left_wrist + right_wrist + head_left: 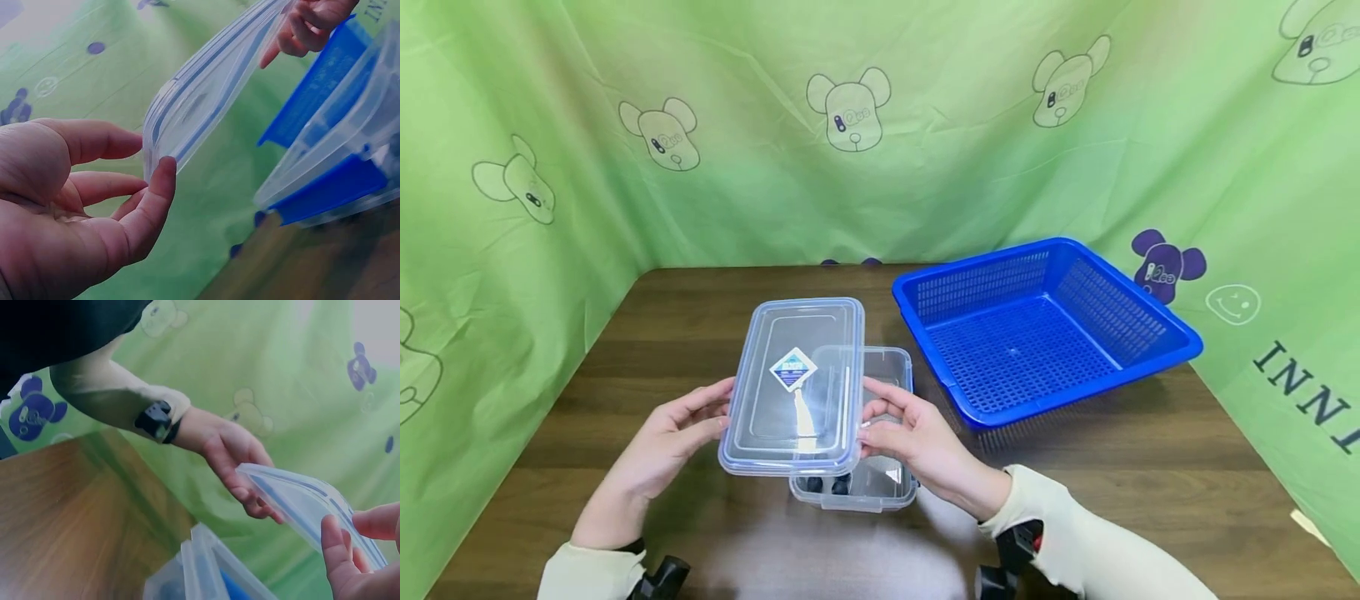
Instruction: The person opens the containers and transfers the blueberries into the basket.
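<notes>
Both hands carry a clear plastic snap lid above the bench, each at one long side, so that its weight seems shared and its face kept steady. The left hand pinches the left rim lightly, thumb and fingers bent but barely closed. The right hand pinches the opposite rim the same way, leaving the label uncovered. Below, the clear food container stands on the bench, open at the top, its mouth partly behind the lid, which sits left of it. A few dark objects lie inside, too obscured to identify. The blue perforated basket rests behind and to the right, probably there to leave both forearms room.
</notes>
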`<state>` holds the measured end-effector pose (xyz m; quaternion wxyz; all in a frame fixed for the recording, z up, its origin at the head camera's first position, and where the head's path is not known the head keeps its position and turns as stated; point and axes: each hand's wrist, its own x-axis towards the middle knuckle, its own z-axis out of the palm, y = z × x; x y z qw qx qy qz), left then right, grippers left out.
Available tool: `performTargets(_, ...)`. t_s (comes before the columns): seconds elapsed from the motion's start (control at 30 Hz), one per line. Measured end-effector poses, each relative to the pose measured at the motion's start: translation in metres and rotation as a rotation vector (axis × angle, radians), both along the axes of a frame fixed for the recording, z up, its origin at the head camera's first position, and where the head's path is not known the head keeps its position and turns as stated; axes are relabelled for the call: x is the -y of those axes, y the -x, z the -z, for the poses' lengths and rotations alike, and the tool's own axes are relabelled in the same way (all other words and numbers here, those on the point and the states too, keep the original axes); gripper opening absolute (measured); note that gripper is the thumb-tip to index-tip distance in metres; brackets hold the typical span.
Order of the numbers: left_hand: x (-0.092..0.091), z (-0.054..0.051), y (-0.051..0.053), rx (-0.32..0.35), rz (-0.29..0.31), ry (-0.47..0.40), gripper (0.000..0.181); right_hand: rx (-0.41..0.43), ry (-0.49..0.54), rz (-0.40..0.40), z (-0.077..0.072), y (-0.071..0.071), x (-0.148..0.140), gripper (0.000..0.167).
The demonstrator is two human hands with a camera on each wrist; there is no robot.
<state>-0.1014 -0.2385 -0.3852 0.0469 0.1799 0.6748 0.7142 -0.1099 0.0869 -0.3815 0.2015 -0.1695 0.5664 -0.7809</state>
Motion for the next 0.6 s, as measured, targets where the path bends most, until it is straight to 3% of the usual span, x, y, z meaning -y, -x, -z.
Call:
performTargets(0.2,0.029,-0.006,0.004,-0.018,0.045,-0.089,0.053,0.045,0.002,-0.033,-0.011,0.011,0.028,0.069)
performTargets(0.37,0.053,-0.010,0.007,-0.021,0.048,-0.155,0.054,0.085,-0.014,-0.056,-0.019,0.018,0.053,0.070)
performTargets(0.6,0.090,-0.003,0.011,0.008,0.043,-0.173,0.053,0.164,-0.063,-0.123,-0.022,0.028,0.090,0.075)
